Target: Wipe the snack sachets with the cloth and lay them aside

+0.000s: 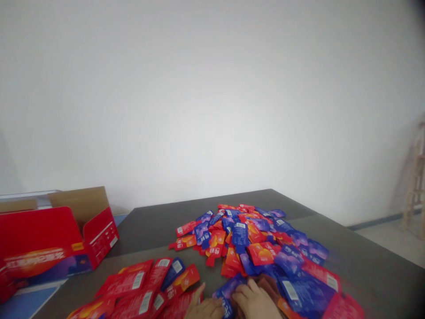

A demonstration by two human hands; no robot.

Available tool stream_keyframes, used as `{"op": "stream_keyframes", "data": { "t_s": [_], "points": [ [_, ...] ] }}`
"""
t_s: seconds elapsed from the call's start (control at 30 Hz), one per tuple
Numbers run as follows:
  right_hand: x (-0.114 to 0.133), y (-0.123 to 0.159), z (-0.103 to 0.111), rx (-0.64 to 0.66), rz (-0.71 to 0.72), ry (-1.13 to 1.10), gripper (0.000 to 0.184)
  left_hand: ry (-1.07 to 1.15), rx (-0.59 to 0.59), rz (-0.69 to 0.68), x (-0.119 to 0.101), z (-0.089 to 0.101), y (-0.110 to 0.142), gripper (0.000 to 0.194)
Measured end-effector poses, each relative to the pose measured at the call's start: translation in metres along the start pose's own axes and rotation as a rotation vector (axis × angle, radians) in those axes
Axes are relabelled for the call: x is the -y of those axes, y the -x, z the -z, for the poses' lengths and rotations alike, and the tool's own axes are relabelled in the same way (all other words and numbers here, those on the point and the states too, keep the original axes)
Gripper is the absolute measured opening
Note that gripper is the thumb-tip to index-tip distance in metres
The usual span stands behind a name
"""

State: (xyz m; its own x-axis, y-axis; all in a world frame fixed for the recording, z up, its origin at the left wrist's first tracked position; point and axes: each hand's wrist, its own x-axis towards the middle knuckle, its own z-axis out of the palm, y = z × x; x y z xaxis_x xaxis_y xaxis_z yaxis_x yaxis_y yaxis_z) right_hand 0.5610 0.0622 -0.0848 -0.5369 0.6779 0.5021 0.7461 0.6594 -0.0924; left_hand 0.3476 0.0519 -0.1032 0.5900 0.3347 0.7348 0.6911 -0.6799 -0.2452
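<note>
A heap of red and blue sachets covers the dark grey table. More red sachets lie spread at the near left. My left hand and my right hand rest close together at the bottom edge, on the sachets. A blue sachet sits between them, touched by the fingers of both. The right hand's fingers look curled over the pile and the left thumb sticks up. Both hands are cut off by the frame.
An open red cardboard box with its brown flaps up stands at the left, partly on a blue surface. A white wall fills the background. A wooden ladder-like frame stands at the far right on the floor.
</note>
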Motion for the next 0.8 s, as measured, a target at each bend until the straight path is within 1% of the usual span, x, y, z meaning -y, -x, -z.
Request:
{"op": "stream_keyframes", "data": {
  "t_s": [0.07, 0.17, 0.23, 0.33, 0.4, 0.47, 0.53, 0.63, 0.7, 0.8],
  "points": [
    [0.009, -0.008, -0.003, 0.009, -0.008, 0.018, 0.008, 0.022, 0.035, 0.03, -0.003, 0.002, -0.003, 0.041],
    [0.021, -0.018, -0.008, 0.055, 0.052, 0.04, 0.005, 0.046, 0.091, 0.073, -0.006, 0.006, -0.005, 0.033],
    [0.018, -0.015, -0.006, 0.067, 0.072, 0.039, 0.007, 0.032, 0.099, 0.058, -0.004, 0.006, -0.004, 0.025],
    [0.003, -0.003, 0.001, 0.049, 0.03, 0.042, 0.013, -0.022, 0.06, -0.017, 0.002, 0.002, 0.0, 0.02],
    [-0.003, 0.003, 0.002, 0.02, -0.022, 0.057, 0.017, -0.039, 0.026, -0.054, 0.005, -0.001, 0.001, 0.02],
    [0.0, 0.001, -0.001, 0.005, -0.038, 0.069, 0.017, -0.026, 0.007, -0.047, 0.005, -0.002, 0.0, 0.023],
    [0.009, -0.005, -0.007, 0.017, -0.001, 0.079, 0.01, -0.006, 0.021, -0.021, 0.003, -0.001, -0.003, 0.025],
    [0.018, -0.012, -0.013, 0.065, 0.068, 0.069, 0.007, 0.004, 0.093, 0.01, 0.0, 0.001, -0.004, 0.023],
    [0.013, -0.009, -0.009, 0.1, 0.072, 0.047, 0.009, 0.005, 0.097, 0.004, 0.001, 0.001, -0.002, 0.022],
    [-0.001, 0.0, 0.009, 0.128, -0.007, 0.023, 0.017, -0.005, 0.087, -0.047, 0.006, -0.002, 0.002, 0.02]
  ]
}}
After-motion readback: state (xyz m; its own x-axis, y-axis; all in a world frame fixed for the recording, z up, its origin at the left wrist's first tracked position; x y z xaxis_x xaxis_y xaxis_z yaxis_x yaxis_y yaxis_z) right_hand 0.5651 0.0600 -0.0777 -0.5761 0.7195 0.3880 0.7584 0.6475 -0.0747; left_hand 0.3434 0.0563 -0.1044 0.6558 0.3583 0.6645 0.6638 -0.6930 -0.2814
